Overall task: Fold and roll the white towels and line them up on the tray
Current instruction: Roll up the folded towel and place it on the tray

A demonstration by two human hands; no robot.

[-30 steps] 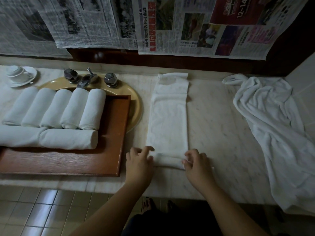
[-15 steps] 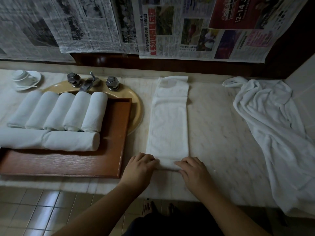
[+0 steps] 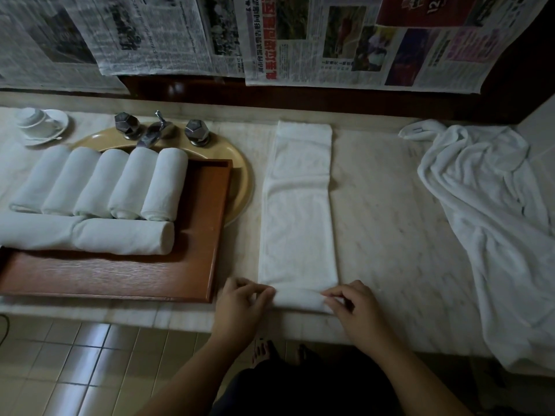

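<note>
A white towel [image 3: 297, 211], folded into a long narrow strip, lies on the marble counter and runs away from me. Its near end is turned over into a small roll [image 3: 298, 299]. My left hand [image 3: 240, 307] pinches the roll's left end and my right hand [image 3: 354, 310] pinches its right end. On the left stands a brown wooden tray [image 3: 198, 265]. Several rolled white towels [image 3: 120, 181] lie side by side at its back, and two more rolls [image 3: 123, 237] lie crosswise in front of them.
A loose heap of white towels [image 3: 492, 223] covers the counter's right side. A tan oval basin [image 3: 237, 175] with a metal tap [image 3: 156, 132] sits behind the tray. A white cup and saucer [image 3: 40, 123] stand far left. Newspapers [image 3: 270, 40] hang on the back wall.
The near end of the strip has been turned over into a thicker roll. Both hands have shifted from on top of the fold to its two ends.
</note>
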